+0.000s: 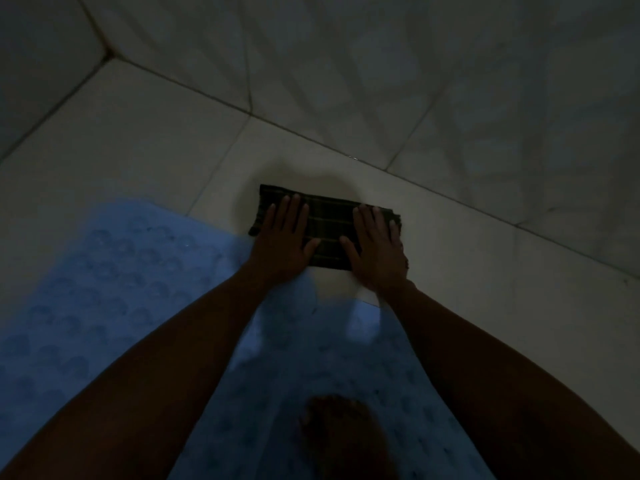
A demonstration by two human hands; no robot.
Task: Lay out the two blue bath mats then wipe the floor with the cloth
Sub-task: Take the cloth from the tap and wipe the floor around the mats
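A dark green striped cloth [327, 226], folded into a rectangle, lies flat on the pale tiled floor [138, 140] close to the wall. My left hand [282, 242] presses flat on its left end with fingers spread. My right hand [377, 251] presses flat on its right end the same way. A blue bath mat [114, 289] with a raised bubble pattern lies on the floor just behind the cloth, reaching to the lower left. More blue mat [346, 368] shows between my forearms; whether it is a second mat I cannot tell.
A tiled wall [450, 81] rises just beyond the cloth, meeting another wall in a corner at the upper left. My bare foot [343, 434] stands on the mat at the bottom. The room is dim.
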